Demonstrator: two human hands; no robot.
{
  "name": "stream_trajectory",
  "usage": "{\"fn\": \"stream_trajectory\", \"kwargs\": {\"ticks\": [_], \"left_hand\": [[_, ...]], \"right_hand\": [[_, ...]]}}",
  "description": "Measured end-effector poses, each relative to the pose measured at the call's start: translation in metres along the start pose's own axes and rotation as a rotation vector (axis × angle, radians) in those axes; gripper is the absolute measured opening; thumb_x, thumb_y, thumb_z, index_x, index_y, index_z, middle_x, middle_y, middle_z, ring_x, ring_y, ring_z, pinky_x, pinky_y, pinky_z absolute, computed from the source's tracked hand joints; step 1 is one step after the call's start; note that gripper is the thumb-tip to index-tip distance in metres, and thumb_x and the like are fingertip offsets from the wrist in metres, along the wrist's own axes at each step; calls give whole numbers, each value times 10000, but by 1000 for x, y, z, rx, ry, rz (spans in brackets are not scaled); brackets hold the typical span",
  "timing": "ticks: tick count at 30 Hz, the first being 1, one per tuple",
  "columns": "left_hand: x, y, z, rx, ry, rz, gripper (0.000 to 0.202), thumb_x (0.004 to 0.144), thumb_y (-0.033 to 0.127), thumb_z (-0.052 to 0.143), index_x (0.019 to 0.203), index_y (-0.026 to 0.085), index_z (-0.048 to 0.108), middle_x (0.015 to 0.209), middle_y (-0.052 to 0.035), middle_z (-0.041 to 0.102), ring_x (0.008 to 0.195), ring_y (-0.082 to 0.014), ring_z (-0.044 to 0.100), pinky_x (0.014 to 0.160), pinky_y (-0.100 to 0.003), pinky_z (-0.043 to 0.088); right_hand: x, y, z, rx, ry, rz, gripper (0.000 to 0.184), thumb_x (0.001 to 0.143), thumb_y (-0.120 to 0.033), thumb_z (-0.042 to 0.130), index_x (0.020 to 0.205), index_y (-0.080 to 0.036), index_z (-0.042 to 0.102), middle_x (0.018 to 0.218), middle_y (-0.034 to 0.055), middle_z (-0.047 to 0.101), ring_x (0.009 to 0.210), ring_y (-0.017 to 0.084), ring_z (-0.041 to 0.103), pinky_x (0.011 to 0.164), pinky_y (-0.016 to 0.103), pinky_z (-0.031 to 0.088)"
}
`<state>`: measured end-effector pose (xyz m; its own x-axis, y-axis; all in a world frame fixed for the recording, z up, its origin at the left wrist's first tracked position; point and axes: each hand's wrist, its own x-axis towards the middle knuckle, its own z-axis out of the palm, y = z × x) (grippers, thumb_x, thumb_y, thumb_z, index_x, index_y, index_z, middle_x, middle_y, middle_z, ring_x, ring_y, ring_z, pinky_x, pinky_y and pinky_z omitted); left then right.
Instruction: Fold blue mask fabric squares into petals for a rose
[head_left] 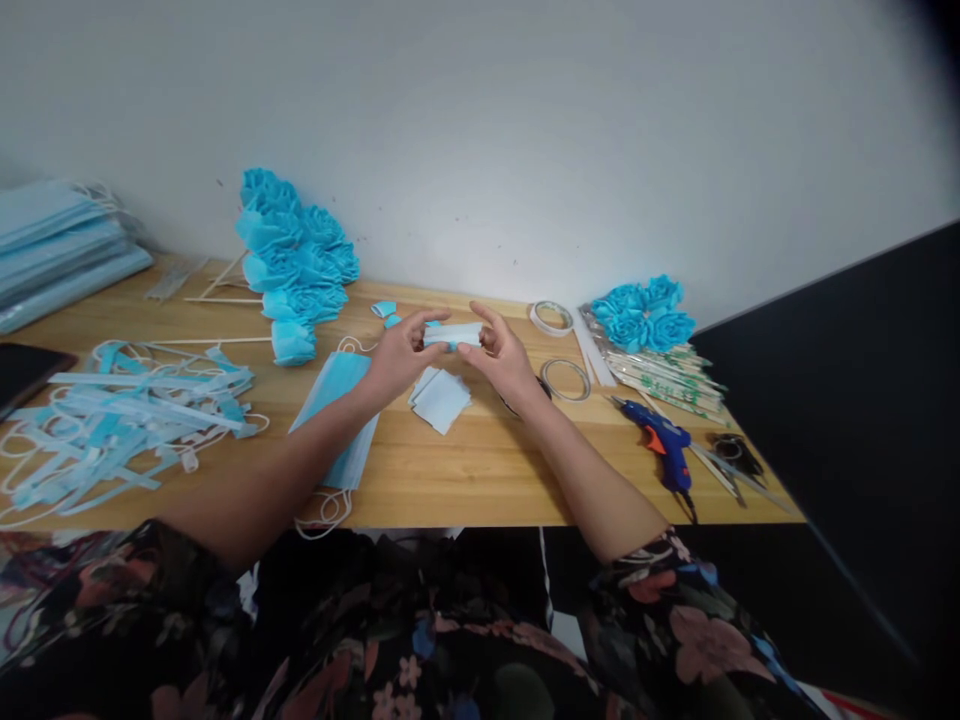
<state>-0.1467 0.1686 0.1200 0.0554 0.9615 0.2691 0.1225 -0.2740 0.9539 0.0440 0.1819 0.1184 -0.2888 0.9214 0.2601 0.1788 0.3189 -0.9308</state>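
Small pale-blue fabric piece (452,335), folded flat, held above wooden table (480,470) btwn both hands. Left hand (401,355) & right hand (501,358) fingertips pinched on its ends. Cut squares (441,398) just below; face mask (341,410) left of those.

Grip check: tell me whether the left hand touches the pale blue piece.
Touching. The head view shows the left hand pinching one end of the pale blue piece, thumb and forefinger closed on it.

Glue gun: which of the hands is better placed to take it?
Probably the right hand: the glue gun lies on its side of the table, farther from the left hand. Both pinch one blue piece.
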Motion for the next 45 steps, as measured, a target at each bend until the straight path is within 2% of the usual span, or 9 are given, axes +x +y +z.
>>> {"fn": "stream_trajectory", "kwargs": {"ticks": [3,5,8,11,16,19,26,37,45], "left_hand": [[-1,0,1,37,6,34,438,768,140,726,1204,179,709,666,40,573,612,-118,519,601,-248,417],[-1,0,2,-36,4,35,473,774,147,710,1245,174,679,743,17,629,667,-129,567,639,-255,449],[-1,0,3,-184,16,5,566,773,184,718,1328,163,609,876,-22,690,753,-145,633,686,-263,492],[-1,3,3,-290,5,-67,648,761,269,775,1369,169,570,817,-5,671,724,-151,634,665,-269,507],[-3,4,3,-251,-124,-190,291,758,389,800,874,143,697,705,-18,652,632,-136,587,614,-280,480],[-2,1,3,-180,-99,-218,323,780,437,773,673,151,666,658,-30,659,594,-125,571,627,-289,471],[0,-3,3,-258,-48,-245,321,756,461,800,701,158,710,654,-36,689,606,-133,593,633,-281,478],[2,-7,1,-360,2,-291,325,778,448,813,744,140,716,714,-60,723,625,-131,619,630,-269,496],[0,0,3,-206,-30,-291,286,833,316,754,622,140,675,607,-34,667,560,-109,564,614,-262,472]], "right_hand": [[1,6,-2,-31,3,8,642,830,-536,747,1402,-305,570,722,-39,493,663,162,510,704,353,537],[2,9,-2,-32,0,13,608,833,-513,745,1383,-298,598,740,-27,535,684,169,537,711,355,548],[1,9,-1,5,-25,27,587,830,-486,745,1365,-279,618,865,11,648,776,193,604,741,361,563],[0,6,1,50,-8,28,567,821,-469,754,1338,-266,638,981,33,701,845,205,637,777,369,575],[-2,0,2,62,18,33,587,808,-462,768,1339,-248,635,981,28,719,843,193,646,822,375,575],[-3,-1,1,14,6,28,601,805,-489,777,1338,-249,638,930,21,711,826,196,644,819,379,571],[-4,-8,-3,-43,72,-1,564,901,-638,627,1312,-252,648,740,-2,617,738,199,623,795,397,554],[-4,-11,0,13,68,-53,657,814,-617,720,1339,-274,525,1183,88,700,1136,254,646,850,374,567],[-4,-5,0,-112,84,-53,420,912,-407,616,1304,-256,612,804,-5,649,728,177,592,738,360,526]]}}
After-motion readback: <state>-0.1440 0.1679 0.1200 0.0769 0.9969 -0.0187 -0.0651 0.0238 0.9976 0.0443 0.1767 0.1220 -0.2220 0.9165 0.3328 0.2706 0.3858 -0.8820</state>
